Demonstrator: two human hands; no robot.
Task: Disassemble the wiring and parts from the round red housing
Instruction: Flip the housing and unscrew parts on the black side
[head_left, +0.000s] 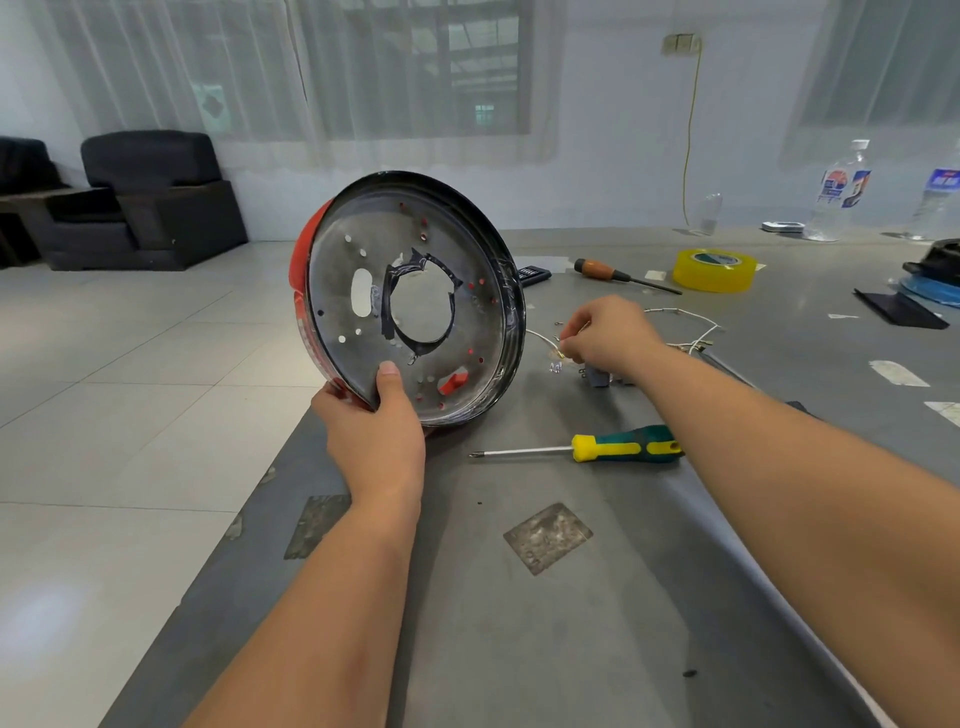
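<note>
The round red housing (410, 299) stands tilted on its edge at the near left part of the grey table (545, 623), its open inside turned toward the camera. The inside is a dull, scuffed metal pan with a black rim; the red outer shell shows only as a strip along the left edge and through small holes. A large round hole sits near the middle, ringed with ragged black tape, and a white-looking oval slot lies just left of it. Small round holes are scattered over the pan, and a small red tab shows near the bottom. The left hand (371, 431) grips the lower rim, thumb pressed on the inner face and fingers curled behind. The right hand (610, 335) is just right of the housing, low over the table, its fingers curled and pinching thin white wires (685, 332) that loop across the table to the right. Small grey parts (597, 375) lie under that hand. A green and yellow screwdriver (582, 448) lies in front of the housing, and a wooden-handled screwdriver (623, 275) and a yellow tape roll (715, 270) lie farther back.
</note>
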